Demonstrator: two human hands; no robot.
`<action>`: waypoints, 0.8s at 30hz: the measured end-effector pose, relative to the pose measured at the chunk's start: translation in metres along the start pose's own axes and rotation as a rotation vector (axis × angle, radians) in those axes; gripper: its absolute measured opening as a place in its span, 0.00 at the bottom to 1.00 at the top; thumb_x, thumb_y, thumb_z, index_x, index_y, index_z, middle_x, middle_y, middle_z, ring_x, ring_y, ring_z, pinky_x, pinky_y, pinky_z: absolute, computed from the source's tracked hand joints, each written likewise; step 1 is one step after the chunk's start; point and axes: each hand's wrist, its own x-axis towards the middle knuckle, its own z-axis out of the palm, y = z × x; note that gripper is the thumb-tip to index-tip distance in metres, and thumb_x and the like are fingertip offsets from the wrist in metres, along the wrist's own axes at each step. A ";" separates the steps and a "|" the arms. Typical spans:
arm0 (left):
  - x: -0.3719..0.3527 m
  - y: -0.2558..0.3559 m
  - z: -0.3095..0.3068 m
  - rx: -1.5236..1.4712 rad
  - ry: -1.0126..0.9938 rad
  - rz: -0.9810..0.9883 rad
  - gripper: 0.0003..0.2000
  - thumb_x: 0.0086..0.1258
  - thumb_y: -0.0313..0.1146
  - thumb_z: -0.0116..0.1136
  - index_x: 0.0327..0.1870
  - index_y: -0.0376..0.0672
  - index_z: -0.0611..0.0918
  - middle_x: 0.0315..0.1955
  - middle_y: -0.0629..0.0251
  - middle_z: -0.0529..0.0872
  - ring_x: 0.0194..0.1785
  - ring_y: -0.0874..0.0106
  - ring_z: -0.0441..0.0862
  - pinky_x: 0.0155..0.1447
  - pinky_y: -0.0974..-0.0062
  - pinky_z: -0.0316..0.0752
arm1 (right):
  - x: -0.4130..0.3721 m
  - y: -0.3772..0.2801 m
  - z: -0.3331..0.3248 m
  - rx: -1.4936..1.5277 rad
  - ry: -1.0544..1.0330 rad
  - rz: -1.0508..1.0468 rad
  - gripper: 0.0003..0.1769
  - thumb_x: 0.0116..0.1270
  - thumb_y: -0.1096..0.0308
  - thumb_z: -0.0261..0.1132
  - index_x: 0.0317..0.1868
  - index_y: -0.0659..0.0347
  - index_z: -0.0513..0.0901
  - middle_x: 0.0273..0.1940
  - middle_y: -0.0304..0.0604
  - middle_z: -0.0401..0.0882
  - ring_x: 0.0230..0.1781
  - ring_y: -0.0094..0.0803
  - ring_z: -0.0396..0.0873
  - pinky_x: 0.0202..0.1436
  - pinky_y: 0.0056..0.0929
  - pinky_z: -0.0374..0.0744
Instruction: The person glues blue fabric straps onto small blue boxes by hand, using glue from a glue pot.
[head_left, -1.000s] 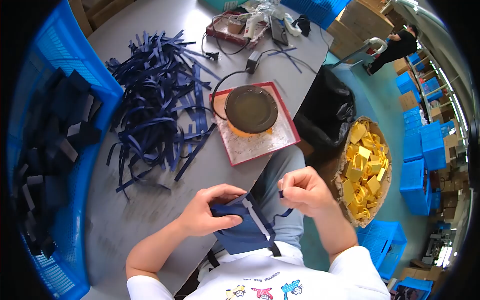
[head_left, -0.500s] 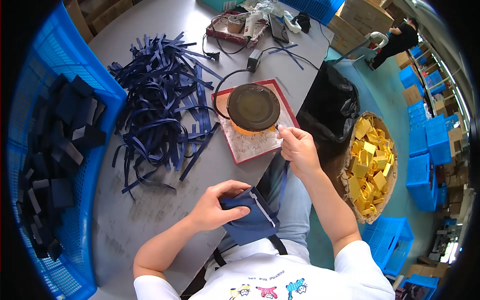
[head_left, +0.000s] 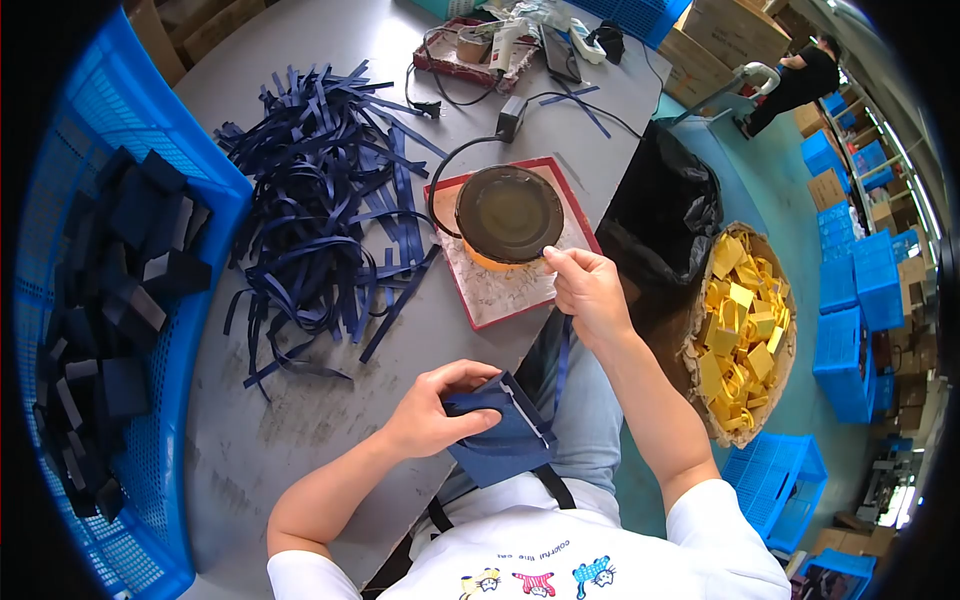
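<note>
My left hand (head_left: 432, 415) grips a small navy box (head_left: 508, 452) above my lap, thumb on its near face and fingers behind. White shows along the box's upper right edge. From that side a navy ribbon (head_left: 562, 375) runs up to my right hand (head_left: 590, 295), which is closed in a pinch on it. The pinching fingertips are right at the rim of a round pot (head_left: 508, 215) with a dark top, an orange body and brownish contents. The pot sits on a red-edged tray (head_left: 520, 290) with whitish crust.
A heap of navy ribbons (head_left: 330, 200) lies on the grey table (head_left: 290, 450). At left stands a blue crate (head_left: 215, 200) of dark boxes. A black bag (head_left: 670, 190) and a carton of yellow boxes (head_left: 745, 320) are at right. Farther back, a person (head_left: 800, 85) stands.
My right hand has moved slightly left and up, bringing its fingertips to the pot's rim. The left hand and the box have barely moved.
</note>
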 end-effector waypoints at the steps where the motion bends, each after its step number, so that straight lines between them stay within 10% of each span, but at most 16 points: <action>1: 0.000 -0.001 0.000 -0.001 0.004 0.003 0.21 0.55 0.30 0.64 0.51 0.35 0.76 0.38 0.64 0.81 0.43 0.77 0.77 0.50 0.78 0.72 | 0.000 0.000 0.000 0.001 0.001 -0.001 0.13 0.65 0.65 0.62 0.24 0.60 0.76 0.12 0.23 0.57 0.10 0.12 0.50 0.16 0.17 0.49; 10: 0.000 0.004 -0.002 -0.003 0.001 0.004 0.21 0.55 0.29 0.64 0.51 0.34 0.76 0.38 0.64 0.81 0.43 0.77 0.77 0.51 0.79 0.71 | -0.017 -0.006 -0.014 -0.037 -0.005 0.044 0.13 0.64 0.65 0.63 0.23 0.61 0.75 0.13 0.24 0.59 0.10 0.11 0.51 0.15 0.16 0.49; 24: -0.011 0.019 -0.002 -0.057 -0.065 0.036 0.23 0.53 0.28 0.65 0.52 0.34 0.75 0.41 0.62 0.81 0.46 0.75 0.78 0.54 0.76 0.71 | -0.082 -0.053 0.010 -0.771 -0.693 -0.154 0.10 0.58 0.69 0.65 0.23 0.66 0.80 0.16 0.34 0.73 0.17 0.16 0.67 0.20 0.18 0.65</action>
